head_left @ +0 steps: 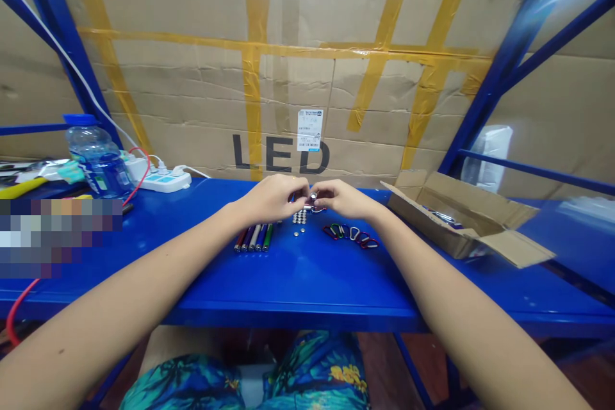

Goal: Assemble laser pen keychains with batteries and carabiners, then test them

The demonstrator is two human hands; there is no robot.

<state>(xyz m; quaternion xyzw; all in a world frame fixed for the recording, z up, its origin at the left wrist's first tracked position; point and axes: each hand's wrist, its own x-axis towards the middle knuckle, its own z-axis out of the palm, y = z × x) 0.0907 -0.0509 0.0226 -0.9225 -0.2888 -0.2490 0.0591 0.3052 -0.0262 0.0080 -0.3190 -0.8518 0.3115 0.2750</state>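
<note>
Both my hands meet over the middle of the blue table (298, 275). My left hand (273, 197) and my right hand (342, 198) have their fingers pinched together around a small silver metal part (313, 196) held between them. Just below the hands lie several small round silver button cells (300, 218). To the left of those lies a row of several coloured pen-like tubes (254, 237). To the right lies a cluster of small coloured carabiner clips (350, 234).
An open cardboard box (461, 218) sits at the right on the table. A water bottle (98, 157) and a white power strip (161, 178) with cables stand at the back left. A large taped cardboard sheet (288, 70) marked LED forms the back wall, between blue rack struts.
</note>
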